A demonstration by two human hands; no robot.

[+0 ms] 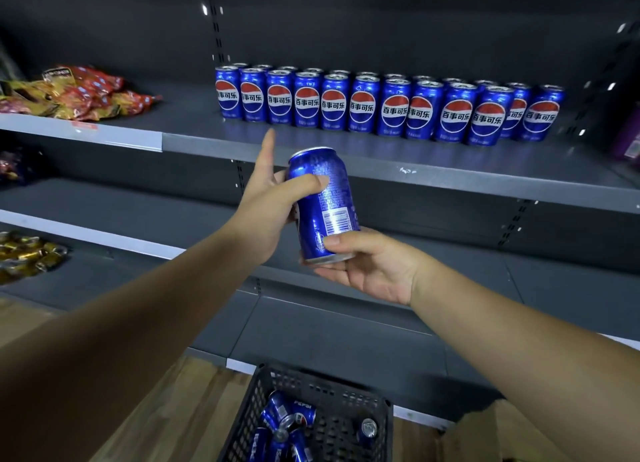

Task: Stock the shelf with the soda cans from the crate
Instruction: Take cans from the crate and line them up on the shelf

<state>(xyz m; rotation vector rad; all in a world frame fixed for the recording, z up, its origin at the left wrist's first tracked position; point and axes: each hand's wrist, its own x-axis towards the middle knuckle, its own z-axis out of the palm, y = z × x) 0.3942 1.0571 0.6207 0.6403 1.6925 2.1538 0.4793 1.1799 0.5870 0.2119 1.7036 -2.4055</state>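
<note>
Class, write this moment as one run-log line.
left hand grips soda can | right hand holds its base | shelf has can rows | crate holds more cans

Recorded in a shop, at dark grey metal shelving (pixel 381 165) hung on slotted uprights (pixel 217 28). Stocked with two rows of identical blue cola cans (pixel 363 105), logos facing out, and heaped snack bags (pixel 83 94) at left; edged with what looked like a price-label strip (pixel 79 129).
</note>
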